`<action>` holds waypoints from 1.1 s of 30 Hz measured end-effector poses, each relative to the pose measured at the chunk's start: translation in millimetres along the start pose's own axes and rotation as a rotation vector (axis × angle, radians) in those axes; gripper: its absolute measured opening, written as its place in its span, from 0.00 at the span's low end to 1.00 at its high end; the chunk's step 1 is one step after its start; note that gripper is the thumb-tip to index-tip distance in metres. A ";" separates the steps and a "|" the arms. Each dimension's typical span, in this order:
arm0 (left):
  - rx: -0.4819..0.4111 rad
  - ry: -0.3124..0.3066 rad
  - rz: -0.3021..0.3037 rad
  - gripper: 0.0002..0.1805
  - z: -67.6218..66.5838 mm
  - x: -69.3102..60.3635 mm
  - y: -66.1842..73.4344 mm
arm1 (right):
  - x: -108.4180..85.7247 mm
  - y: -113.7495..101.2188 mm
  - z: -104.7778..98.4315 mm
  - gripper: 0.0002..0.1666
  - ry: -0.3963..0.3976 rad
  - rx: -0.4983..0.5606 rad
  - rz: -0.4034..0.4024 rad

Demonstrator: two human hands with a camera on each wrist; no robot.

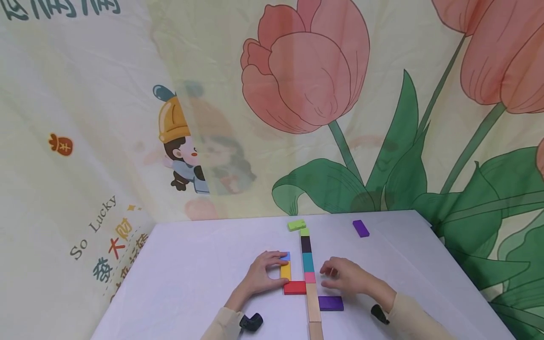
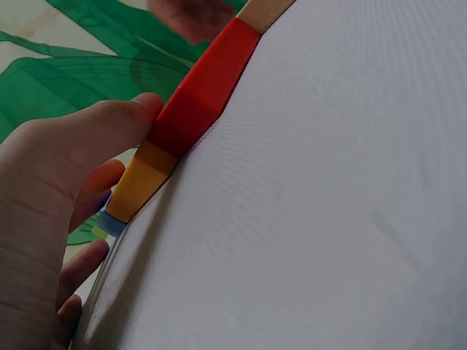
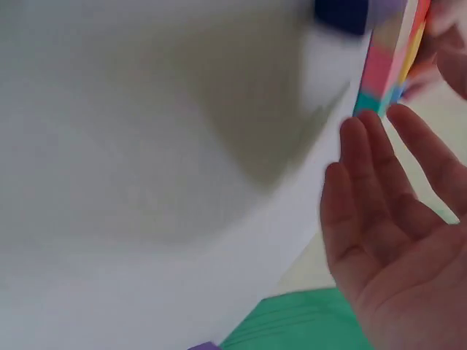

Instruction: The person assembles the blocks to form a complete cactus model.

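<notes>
My left hand (image 1: 265, 271) lies against the left side of a short row made of a blue block (image 1: 286, 256) and a yellow block (image 1: 286, 271). Its fingertips touch near the blue block, while the thumb rests at the corner where yellow meets the red block (image 1: 294, 287). In the left wrist view the thumb (image 2: 128, 120) touches the red block's end. Over the table right of the long block line, my right hand (image 1: 346, 276) hovers with loosely bent fingers, holding nothing. That line has a teal block (image 1: 308, 262), a pink block (image 1: 310, 277) and wooden blocks (image 1: 313, 302).
A purple block (image 1: 331, 303) adjoins the line's right side. A black block (image 1: 306, 244) and green blocks (image 1: 296, 225) lie at the far end. Another purple block (image 1: 361, 228) lies apart at the back right. Behind the white table (image 1: 182, 264) hangs a tulip-printed cloth (image 1: 310, 71).
</notes>
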State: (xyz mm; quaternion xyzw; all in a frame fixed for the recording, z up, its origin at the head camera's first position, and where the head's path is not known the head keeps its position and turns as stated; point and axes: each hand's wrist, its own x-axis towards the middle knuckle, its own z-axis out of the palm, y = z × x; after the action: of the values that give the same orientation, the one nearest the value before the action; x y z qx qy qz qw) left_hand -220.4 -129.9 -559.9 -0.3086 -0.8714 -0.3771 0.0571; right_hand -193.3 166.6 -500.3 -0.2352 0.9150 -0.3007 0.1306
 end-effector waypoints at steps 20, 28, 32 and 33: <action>-0.004 0.007 0.000 0.23 0.4 -0.4 -3.9 | 148.2 14.5 -10.4 0.30 0.291 0.083 0.167; -0.009 0.006 0.011 0.23 1.2 0.0 -2.4 | 158.8 10.5 -4.1 0.32 0.278 -0.004 0.285; 0.000 0.011 0.013 0.23 0.9 0.8 -2.9 | 160.6 8.3 -5.1 0.25 0.296 -0.038 0.274; 0.003 0.010 0.013 0.23 0.8 1.0 -2.9 | 161.0 7.7 -5.1 0.24 0.299 -0.044 0.273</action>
State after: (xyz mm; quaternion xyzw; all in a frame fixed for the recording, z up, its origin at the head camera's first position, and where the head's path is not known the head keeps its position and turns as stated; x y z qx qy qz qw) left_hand -222.8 -130.4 -562.0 -0.3121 -0.8697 -0.3770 0.0645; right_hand -335.6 92.6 -516.7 -0.0648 0.9539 -0.2917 0.0278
